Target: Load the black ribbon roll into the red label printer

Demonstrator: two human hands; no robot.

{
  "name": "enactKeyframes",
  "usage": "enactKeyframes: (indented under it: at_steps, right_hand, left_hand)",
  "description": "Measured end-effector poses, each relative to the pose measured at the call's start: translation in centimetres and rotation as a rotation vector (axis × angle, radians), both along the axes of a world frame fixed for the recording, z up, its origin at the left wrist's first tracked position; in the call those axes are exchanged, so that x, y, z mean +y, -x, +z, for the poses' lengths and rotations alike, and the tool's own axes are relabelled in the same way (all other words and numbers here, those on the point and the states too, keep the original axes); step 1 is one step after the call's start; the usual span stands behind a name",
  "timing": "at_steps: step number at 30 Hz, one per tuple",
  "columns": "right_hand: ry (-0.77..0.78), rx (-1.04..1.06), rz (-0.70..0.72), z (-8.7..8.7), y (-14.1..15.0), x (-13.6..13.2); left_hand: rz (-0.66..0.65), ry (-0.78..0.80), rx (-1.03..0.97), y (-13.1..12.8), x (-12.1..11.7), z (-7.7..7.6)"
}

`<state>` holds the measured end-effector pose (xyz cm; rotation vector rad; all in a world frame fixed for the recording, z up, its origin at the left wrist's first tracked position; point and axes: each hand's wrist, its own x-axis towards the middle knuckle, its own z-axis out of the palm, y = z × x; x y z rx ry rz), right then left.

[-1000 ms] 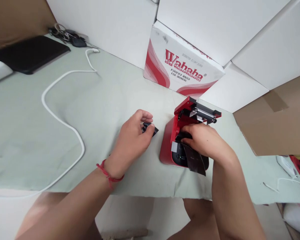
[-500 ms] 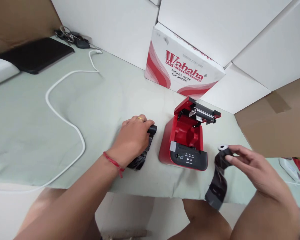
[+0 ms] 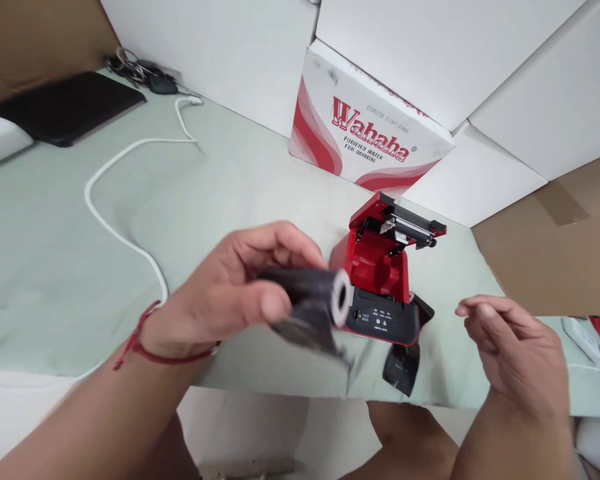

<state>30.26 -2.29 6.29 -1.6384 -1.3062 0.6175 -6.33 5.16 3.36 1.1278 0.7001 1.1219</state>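
My left hand (image 3: 240,287) is wrapped round a roll of black film (image 3: 300,287) with a white hollow core, held above the table before the printer. The loose end of its film hangs below, a little blurred. Just right of it stands a small red label or receipt printer (image 3: 380,267), its lid tipped up and its red inner bay bare. A second black roll (image 3: 423,308) lies by the printer's right side, partly hidden, with a strip of film (image 3: 403,367) in front. To the right, my right hand (image 3: 515,347) hovers with thumb and fingers drawn together, nothing in them.
A white-and-red water carton (image 3: 370,127) stands behind the printer against white boxes. A white cable (image 3: 130,233) winds over the green cloth at left. Further back lie a black tablet-like slab (image 3: 70,107) and keys (image 3: 145,73). Brown cardboard (image 3: 555,247) borders the right.
My left hand has lifted its roll off the table and turned it, core end showing. The right hand has let go of its roll, now beside the printer, and drawn back right.
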Motion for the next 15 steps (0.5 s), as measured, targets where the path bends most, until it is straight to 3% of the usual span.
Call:
enactKeyframes:
  at_steps: [2,4,8,12,15]
  right_hand:
    - [-0.059,0.046,0.141,0.7,2.5,-0.6]
    - [-0.054,-0.045,0.301,1.3,5.2,-0.7]
    - [-0.021,-0.216,0.611,2.8,8.7,0.1]
    - [0.004,-0.245,0.657,3.6,9.2,1.2]
    - [-0.004,-0.293,0.677,3.8,9.0,1.9]
  left_hand:
    - [-0.257,-0.017,-0.095,-0.9,-0.5,0.0]
    - [-0.345,-0.086,-0.093,-2.2,-0.8,-0.2]
    - [-0.286,-0.343,0.037,-4.4,-1.1,-0.5]
    - [-0.125,-0.600,0.199,-5.3,-1.3,-0.6]
    - [-0.059,-0.708,0.272,-5.5,-1.7,-0.8]
